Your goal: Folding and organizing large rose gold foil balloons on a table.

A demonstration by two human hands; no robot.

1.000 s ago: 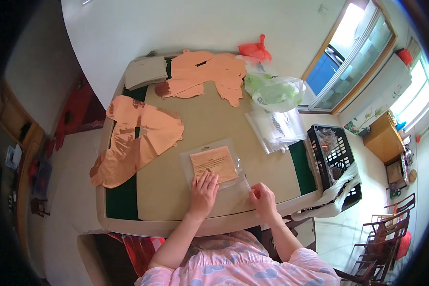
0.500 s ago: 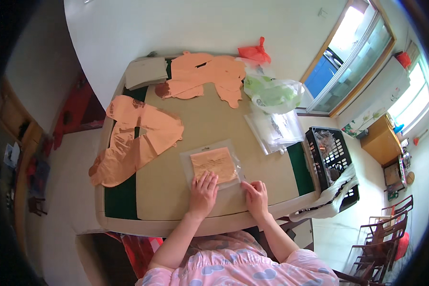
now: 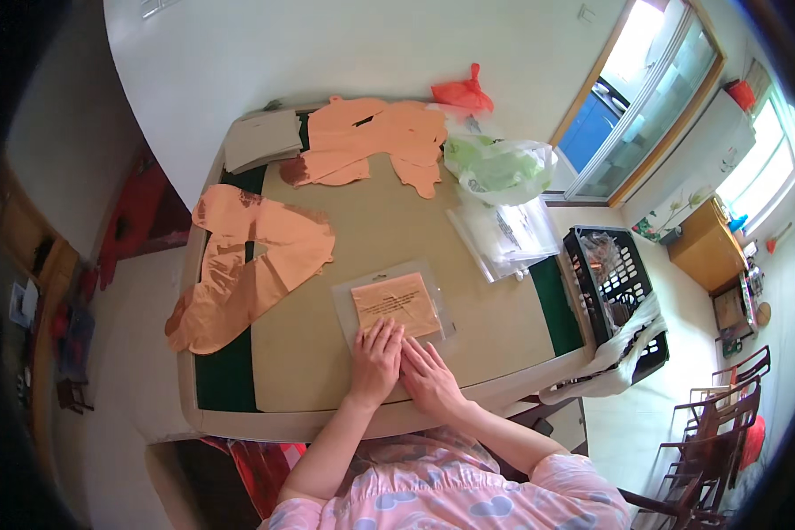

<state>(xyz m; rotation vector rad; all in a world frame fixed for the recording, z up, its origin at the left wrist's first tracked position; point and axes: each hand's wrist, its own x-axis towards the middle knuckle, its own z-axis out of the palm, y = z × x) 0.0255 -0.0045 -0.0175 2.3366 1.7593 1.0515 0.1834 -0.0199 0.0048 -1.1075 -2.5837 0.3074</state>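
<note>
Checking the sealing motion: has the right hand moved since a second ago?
Yes. The right hand slid left along the near edge of the clear packet, from the packet's right corner to beside the left hand.

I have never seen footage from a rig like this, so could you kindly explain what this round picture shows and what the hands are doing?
The camera sits on a person's head and looks down through a wide lens, so straight edges curve. At the bottom you see the person's own arms. The left hand and right hand lie flat, side by side, on the near edge of a clear bag with a folded orange piece inside; nothing is lifted. On the table lie orange cloth pieces, more clear bags and a green-filled bag. A black crate stands beside it.
</note>
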